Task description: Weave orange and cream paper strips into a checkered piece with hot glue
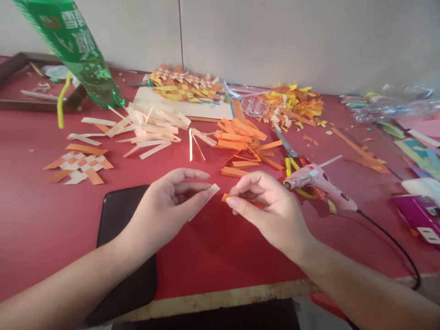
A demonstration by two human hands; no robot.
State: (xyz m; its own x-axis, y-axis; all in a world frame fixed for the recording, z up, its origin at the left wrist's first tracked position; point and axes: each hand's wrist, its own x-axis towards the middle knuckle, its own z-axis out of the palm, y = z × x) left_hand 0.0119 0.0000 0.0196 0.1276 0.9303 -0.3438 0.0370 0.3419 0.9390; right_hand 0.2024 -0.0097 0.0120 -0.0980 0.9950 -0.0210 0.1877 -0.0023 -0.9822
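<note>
My left hand (pixel 172 201) pinches a pale cream paper strip (pixel 212 190) between thumb and fingers, just above the red table (pixel 51 220). My right hand (pixel 266 206) pinches an orange paper strip (pixel 225 197), whose end nearly meets the cream one. Both hands hover near the table's front edge. Behind them lie a heap of cream strips (pixel 147 126) and a heap of orange strips (pixel 240 142).
A pink glue gun (pixel 319 181) with a black cord lies right of my right hand. Scissors (pixel 288 151) lie beside it, a dark phone (pixel 120 238) under my left wrist. A small woven patch (pixel 80 165) lies left, a larger weave (pixel 185 87) at the back, a green bottle (pixel 75 46) upper left.
</note>
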